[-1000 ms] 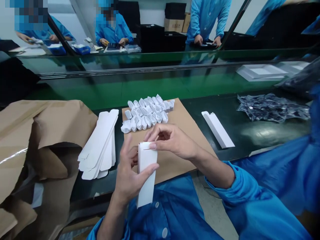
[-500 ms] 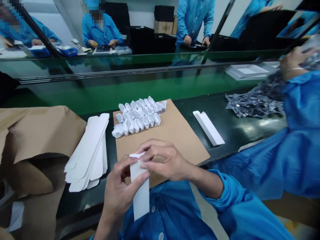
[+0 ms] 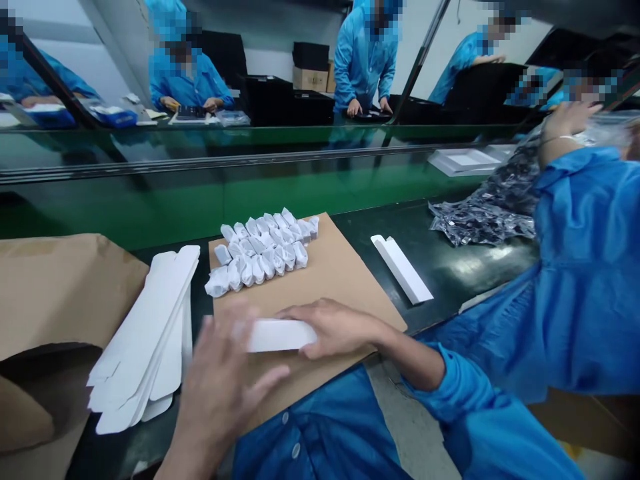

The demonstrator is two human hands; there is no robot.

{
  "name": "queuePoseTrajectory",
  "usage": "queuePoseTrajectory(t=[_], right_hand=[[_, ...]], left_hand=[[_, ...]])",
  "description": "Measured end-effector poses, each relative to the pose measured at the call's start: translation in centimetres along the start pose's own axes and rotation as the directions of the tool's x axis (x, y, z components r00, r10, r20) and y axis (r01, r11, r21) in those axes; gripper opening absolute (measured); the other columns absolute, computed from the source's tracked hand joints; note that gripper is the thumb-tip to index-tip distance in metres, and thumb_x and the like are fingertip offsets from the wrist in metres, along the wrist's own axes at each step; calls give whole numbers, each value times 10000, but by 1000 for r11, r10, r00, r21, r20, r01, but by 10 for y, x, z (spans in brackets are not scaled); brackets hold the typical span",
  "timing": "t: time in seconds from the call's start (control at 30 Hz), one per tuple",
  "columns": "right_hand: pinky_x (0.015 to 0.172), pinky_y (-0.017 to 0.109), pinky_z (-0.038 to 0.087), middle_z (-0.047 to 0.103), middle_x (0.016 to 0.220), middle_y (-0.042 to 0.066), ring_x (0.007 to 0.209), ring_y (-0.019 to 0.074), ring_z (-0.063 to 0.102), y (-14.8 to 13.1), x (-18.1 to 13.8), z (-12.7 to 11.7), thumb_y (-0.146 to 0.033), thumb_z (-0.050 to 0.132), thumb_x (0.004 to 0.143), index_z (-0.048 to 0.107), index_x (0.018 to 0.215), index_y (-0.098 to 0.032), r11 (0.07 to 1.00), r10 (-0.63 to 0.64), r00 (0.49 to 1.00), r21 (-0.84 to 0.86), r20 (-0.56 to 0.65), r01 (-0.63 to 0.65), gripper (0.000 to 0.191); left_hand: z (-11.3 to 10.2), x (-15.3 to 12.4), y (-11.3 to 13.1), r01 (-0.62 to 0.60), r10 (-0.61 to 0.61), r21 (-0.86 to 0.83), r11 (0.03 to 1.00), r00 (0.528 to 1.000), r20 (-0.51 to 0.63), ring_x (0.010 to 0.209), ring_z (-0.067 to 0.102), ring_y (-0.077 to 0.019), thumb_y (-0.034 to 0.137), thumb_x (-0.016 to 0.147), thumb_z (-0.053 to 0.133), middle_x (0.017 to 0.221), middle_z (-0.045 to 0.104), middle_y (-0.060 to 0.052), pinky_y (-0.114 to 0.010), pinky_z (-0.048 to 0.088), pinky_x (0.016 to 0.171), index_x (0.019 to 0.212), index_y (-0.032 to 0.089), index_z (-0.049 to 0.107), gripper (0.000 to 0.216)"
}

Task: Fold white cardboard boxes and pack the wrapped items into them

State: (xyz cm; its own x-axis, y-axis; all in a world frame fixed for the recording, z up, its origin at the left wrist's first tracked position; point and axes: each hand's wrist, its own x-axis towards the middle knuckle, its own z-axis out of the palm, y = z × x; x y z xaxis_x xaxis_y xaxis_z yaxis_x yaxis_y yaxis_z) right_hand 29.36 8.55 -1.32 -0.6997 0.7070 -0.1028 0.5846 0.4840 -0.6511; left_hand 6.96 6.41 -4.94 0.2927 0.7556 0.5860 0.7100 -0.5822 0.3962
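Note:
A slim white carton [image 3: 280,335] lies sideways above the brown cardboard sheet [image 3: 345,280], its right end gripped by my right hand [image 3: 340,325]. My left hand [image 3: 220,377], smeared by motion, is spread at the carton's left end, thumb apart from the fingers. Its fingers cover that end, so I cannot tell whether they touch it. Farther back on the sheet, several small white paper-wrapped pieces [image 3: 260,250] stand in close rows. Flat white carton blanks [image 3: 145,340] are stacked left of the sheet. Another formed white carton [image 3: 403,270] rests on the dark bench to the right.
A large brown cardboard box [image 3: 65,287] stands open at the left. Clear plastic bags with dark contents [image 3: 480,220] lie at the right, beside a co-worker's blue sleeve [image 3: 590,267]. A green ledge [image 3: 300,183] runs behind, with other people working beyond it.
The carton has turned from upright to sideways and now sits in my right hand. My left hand has loosened from it and spread. The view has shifted slightly.

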Motion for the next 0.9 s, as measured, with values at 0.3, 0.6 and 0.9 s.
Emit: queuePoseTrajectory(t=[0.3, 0.6, 0.9], right_hand=[[1128, 497, 336, 552, 1404, 103, 1342, 276, 466, 112, 77, -135, -129, 576, 886, 568, 1330, -202, 973, 153, 946, -124, -287, -195, 450], [798, 367, 567, 658, 1083, 99, 951, 213, 652, 136, 24, -87, -354, 643, 914, 621, 1121, -110, 937, 349, 869, 104, -349, -335, 321], [602, 258, 580, 658, 1079, 96, 795, 139, 648, 42, -22, -41, -421, 616, 881, 551, 1224, -144, 844, 289, 852, 537, -438, -10, 446]], left_hand=[[26, -5, -21, 50, -165, 234, 971, 847, 505, 1065, 646, -225, 399, 874, 620, 1100, 666, -49, -304, 522, 793, 1291, 247, 563, 447], [12, -2, -33, 241, -240, 54, 969, 865, 441, 951, 688, -219, 470, 859, 597, 1057, 693, -33, -308, 532, 762, 1151, 251, 651, 368], [10, -4, -31, 155, -160, 47, 987, 973, 167, 852, 729, -260, 609, 833, 579, 1022, 757, -65, -310, 559, 686, 1124, 241, 640, 473]])
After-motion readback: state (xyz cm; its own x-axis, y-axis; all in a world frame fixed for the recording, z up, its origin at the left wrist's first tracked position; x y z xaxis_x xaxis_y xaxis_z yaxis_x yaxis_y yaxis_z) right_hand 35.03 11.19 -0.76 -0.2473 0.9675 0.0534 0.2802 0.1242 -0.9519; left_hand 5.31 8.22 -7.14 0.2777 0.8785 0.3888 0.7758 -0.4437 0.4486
